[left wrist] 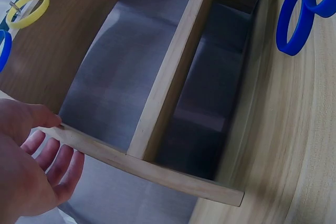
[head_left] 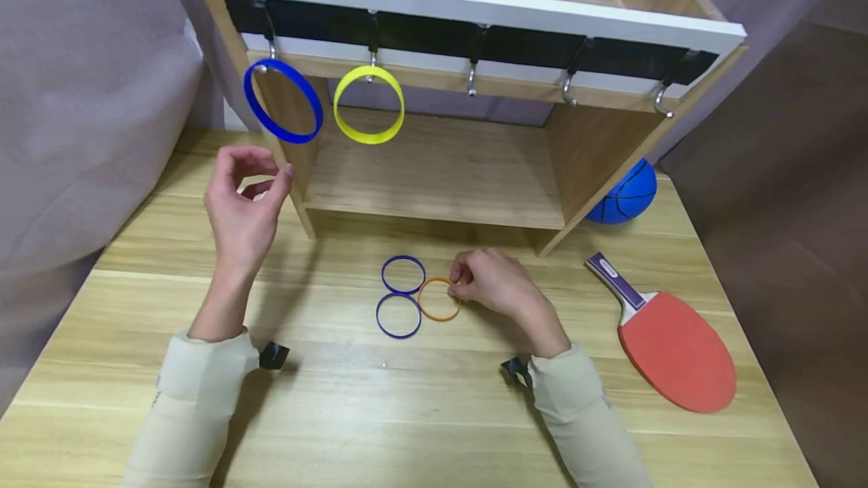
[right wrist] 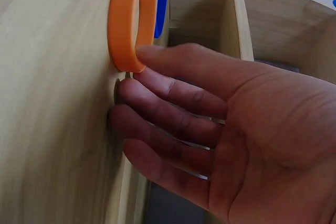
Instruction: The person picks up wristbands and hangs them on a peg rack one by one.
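My right hand (head_left: 495, 281) pinches the right side of an orange silicone wristband (right wrist: 123, 24) between thumb and index finger, low over the table. Its other fingers are spread below in the right wrist view. Two dark blue wristbands (head_left: 403, 275) lie just left of the orange one. My left hand (head_left: 244, 202) grips the front edge of the wooden shelf's left side panel (left wrist: 152, 174), thumb on the inner side and fingers on the outer. Above it a blue wristband (head_left: 315, 119) hangs from the leftmost hook, and a yellow wristband (head_left: 369, 138) from the hook beside it.
The shelf's white rail (head_left: 475, 0) carries several metal hooks; three on the right (head_left: 568, 89) hold nothing. A blue ball (head_left: 625, 194) sits by the shelf's right side. A red table-tennis paddle (head_left: 678, 352) lies near the table's right edge. Grey cloth (head_left: 88, 81) hangs behind.
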`<state>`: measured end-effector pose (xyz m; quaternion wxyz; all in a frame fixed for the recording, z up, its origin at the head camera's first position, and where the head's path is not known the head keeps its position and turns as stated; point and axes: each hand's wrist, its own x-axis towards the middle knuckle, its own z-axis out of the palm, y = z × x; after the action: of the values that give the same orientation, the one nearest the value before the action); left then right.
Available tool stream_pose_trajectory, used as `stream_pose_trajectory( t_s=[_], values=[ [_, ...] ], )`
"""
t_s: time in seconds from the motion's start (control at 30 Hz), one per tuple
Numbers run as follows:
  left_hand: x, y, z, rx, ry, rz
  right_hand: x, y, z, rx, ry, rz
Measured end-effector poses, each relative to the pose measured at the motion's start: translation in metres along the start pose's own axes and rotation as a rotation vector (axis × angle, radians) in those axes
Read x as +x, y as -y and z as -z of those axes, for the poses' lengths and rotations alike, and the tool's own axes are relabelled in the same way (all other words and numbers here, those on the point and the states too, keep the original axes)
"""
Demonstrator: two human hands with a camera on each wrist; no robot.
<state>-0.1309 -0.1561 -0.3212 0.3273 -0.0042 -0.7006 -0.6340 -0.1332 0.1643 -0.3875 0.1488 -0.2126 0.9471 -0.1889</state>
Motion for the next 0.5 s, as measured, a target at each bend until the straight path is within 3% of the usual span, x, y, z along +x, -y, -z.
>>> stream_pose_trajectory(
  t_s=[0.27, 0.5],
  values=[
    [0.0002, -0.0016, -0.0006, 0.008, -0.001, -0.007, -0.0025, -0.0033, 0.0011, 0.011, -0.008, 0.003],
    [0.0002, -0.0021, -0.0003, 0.014, -0.005, -0.008, -0.0059, -0.0034, 0.0090, 0.166, -0.007, 0.037]
  ],
)
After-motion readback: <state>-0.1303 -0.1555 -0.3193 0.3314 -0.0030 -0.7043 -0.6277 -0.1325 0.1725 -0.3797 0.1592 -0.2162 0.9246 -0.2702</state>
